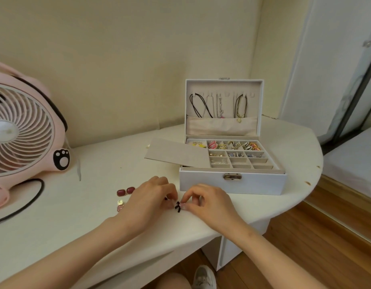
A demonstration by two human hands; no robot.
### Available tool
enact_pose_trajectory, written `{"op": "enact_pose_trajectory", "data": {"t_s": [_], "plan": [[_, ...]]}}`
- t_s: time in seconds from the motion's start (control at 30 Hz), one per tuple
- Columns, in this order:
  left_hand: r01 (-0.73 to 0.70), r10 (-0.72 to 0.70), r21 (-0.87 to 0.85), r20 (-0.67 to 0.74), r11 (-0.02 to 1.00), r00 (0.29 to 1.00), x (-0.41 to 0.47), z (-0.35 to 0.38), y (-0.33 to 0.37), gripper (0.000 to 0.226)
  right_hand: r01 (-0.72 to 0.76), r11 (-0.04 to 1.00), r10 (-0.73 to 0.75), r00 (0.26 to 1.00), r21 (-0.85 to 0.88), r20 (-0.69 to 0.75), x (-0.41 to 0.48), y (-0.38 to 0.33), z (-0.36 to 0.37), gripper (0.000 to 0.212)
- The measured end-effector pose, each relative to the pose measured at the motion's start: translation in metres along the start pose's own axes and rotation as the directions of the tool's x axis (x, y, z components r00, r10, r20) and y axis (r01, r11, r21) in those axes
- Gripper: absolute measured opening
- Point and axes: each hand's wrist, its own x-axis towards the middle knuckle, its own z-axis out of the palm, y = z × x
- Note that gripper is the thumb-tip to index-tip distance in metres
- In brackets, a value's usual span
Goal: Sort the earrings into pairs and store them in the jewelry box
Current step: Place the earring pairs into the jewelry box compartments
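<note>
A white jewelry box (232, 182) stands open on the desk, its tray of small compartments holding several earrings and necklaces hanging inside the lid. In front of it my left hand (149, 199) and my right hand (209, 202) meet, fingertips pinched around a small black bow earring (177, 207) just above the desk. A second dark piece shows at my left fingertips, mostly hidden. Left of my hands lie a pair of dark red rectangular earrings (125, 191) and a pair of small pink and gold earrings (119, 205).
A pink desk fan (24, 130) with a black cable (28, 203) fills the left side. A beige felt flap (176, 152) lies over the box's left edge. The desk's rounded edge (301, 195) drops to a wooden floor on the right.
</note>
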Motion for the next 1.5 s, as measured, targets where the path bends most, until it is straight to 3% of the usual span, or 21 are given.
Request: {"op": "enact_pose_trajectory", "data": {"t_s": [0.1, 0.2, 0.33, 0.5, 0.6, 0.77, 1.0, 1.23, 1.5], "plan": [[-0.01, 0.009, 0.043, 0.019, 0.999, 1.0, 0.004, 0.001, 0.0, 0.006, 0.007, 0.999, -0.006, 1.0, 0.054, -0.011, -0.002, 0.0, -0.002, 0.008], [-0.035, 0.035, 0.054, 0.006, 0.998, 0.999, 0.005, 0.001, 0.0, 0.005, -0.039, 0.972, 0.042, 0.999, 0.231, -0.008, -0.004, 0.0, -0.007, 0.005], [-0.034, 0.033, -0.037, -0.027, 0.999, 0.999, 0.007, -0.002, 0.005, 0.004, -0.044, 0.926, 0.065, 0.997, 0.374, -0.042, -0.007, -0.001, -0.017, 0.006], [-0.121, 0.086, -0.242, -0.147, 0.963, 0.985, 0.024, -0.016, 0.032, 0.011, 0.021, 0.944, 0.02, 0.992, 0.329, -0.122, -0.003, -0.002, -0.047, 0.009], [-0.155, 0.099, -0.304, -0.194, 0.94, 0.976, 0.046, -0.021, 0.045, 0.003, 0.036, 0.953, 0.022, 0.982, 0.301, -0.189, 0.003, 0.004, -0.071, 0.011], [-0.132, 0.055, -0.385, -0.205, 0.913, 0.977, 0.086, -0.019, 0.063, 0.006, -0.009, 0.967, 0.086, 0.954, 0.256, -0.288, 0.017, 0.024, -0.107, 0.007], [-0.072, 0.014, -0.454, -0.129, 0.888, 0.992, 0.136, -0.003, 0.078, 0.008, -0.106, 0.984, 0.144, 0.943, 0.14, -0.299, 0.032, 0.052, -0.132, 0.008], [-0.036, 0.031, -0.373, -0.018, 0.927, 0.999, 0.161, 0.004, 0.08, 0.011, -0.165, 0.985, 0.17, 0.97, 0.038, -0.172, 0.047, 0.06, -0.135, 0.01], [-0.034, 0.069, -0.246, 0.133, 0.969, 0.989, 0.17, 0.005, 0.08, 0.017, -0.208, 0.978, 0.208, 0.978, 0.027, 0.0, 0.058, 0.06, -0.143, 0.026]]}}
